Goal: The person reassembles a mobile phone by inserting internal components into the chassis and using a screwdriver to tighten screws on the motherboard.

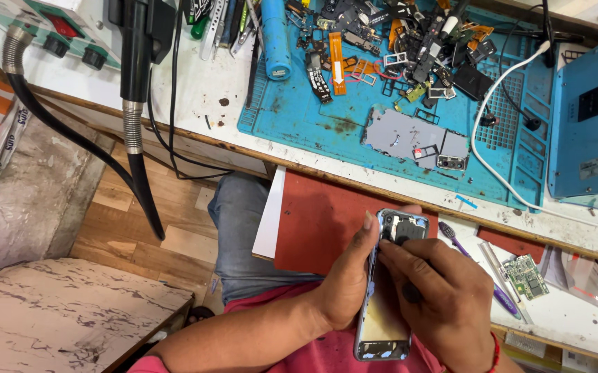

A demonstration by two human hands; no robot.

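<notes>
White workbench (202,97) runs across the top, edge stained. On it a big blue work mat (312,117), littered with flex cables, small brackets and phone parts. Blue box-shaped unit (592,124) at far right, white cable (492,103) looping over the mat toward it. Black hot-air handle (136,62) with its hose hangs off the bench at left. Grey metal phone plate (409,138) lies on the mat. Red pad (319,221) under my hands, over my lap.

Opened phone body (387,290), back off, upright in my grip, just below the bench edge. My left hand (346,283) wraps its left side, clamped on it, thumb up along the frame. My right hand (444,290) is on the right side, fingers closed, fingertip pressing the top near the camera area. Purple brush (475,266) and green circuit board (525,275) lie right of my hand.
</notes>
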